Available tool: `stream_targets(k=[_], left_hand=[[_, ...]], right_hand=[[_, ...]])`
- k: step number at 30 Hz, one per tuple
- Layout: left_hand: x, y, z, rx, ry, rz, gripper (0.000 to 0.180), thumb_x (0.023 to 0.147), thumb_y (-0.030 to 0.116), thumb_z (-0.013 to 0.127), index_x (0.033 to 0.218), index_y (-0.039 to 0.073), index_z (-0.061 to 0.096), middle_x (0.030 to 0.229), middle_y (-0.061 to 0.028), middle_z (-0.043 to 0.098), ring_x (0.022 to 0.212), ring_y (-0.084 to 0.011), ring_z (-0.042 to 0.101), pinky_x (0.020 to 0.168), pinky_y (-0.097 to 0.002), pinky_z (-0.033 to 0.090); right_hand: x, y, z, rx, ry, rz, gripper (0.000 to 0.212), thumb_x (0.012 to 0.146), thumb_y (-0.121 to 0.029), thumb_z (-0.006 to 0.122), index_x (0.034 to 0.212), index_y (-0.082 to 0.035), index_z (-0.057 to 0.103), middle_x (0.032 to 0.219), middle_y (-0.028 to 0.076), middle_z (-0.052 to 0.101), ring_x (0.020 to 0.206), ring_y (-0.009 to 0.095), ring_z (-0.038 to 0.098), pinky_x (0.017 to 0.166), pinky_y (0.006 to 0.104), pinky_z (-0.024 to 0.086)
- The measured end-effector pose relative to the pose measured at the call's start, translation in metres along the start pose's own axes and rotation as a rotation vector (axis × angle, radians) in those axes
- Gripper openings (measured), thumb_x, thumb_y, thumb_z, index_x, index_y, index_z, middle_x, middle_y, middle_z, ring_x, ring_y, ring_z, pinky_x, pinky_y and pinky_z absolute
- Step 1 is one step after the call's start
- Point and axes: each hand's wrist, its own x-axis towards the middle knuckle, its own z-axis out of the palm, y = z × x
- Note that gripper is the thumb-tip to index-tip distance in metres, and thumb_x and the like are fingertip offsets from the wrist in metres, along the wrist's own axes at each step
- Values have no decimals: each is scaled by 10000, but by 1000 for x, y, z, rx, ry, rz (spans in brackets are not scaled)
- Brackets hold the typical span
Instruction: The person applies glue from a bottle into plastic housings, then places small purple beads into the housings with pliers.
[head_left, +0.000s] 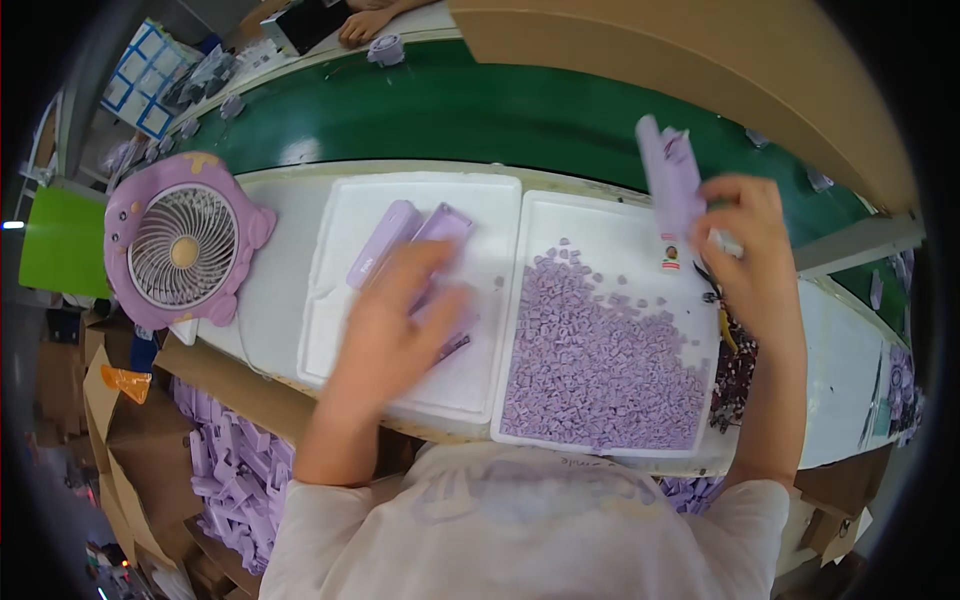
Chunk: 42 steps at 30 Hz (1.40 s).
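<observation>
My left hand is blurred over the left white foam tray, its thumb and fingers apart. Beneath and beside it lie long purple plastic housings, one a rounded shell and another an open shell. Whether its fingertips touch a part cannot be made out. Higher up on the right, my right hand grips another purple plastic housing, held upright past the far edge of the right white tray. That tray holds a heap of tiny purple plastic pieces.
A purple animal-shaped fan stands at the left. Beyond the trays runs a green conveyor belt, with another person's hand at its far side. Dark wired parts lie right of the trays. A box of purple housings sits below left. Cardboard overhangs the far right.
</observation>
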Motion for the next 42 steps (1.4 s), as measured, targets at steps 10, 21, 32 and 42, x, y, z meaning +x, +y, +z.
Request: stream_targets(k=[10,21,32,42], left_hand=[[18,-66,-33,202,-71,-522,245,823,188,613,932,-24,558,758,-113,585,661,-189,563,617,-297,444],[5,-20,-12,-834,43,-124,555,768,222,689,1191,12,397,989,-153,561,906,-249,577,735,-330,468],[-28,14,58,-1278,-489,-538,502,833,270,605,1216,6,415,827,-74,554,682,-159,534,620,-310,445],[-25,10,62,-1640,-518,-738,480,896,391,463,1201,21,450,1103,-107,527,861,-205,550,682,-312,470]], right_hand=[[-4,156,26,-462,-78,384,118,692,-108,667,794,-51,647,960,99,599,985,314,497,825,409,416],[-34,20,21,38,-364,-5,106,713,-54,649,807,-12,621,763,127,602,732,301,584,634,360,472],[-38,11,71,-162,-444,-119,161,726,-55,595,883,-24,613,796,104,551,746,290,579,677,364,479],[-37,-9,64,100,-334,65,55,784,-66,585,810,-22,564,770,106,547,690,241,567,619,328,461]])
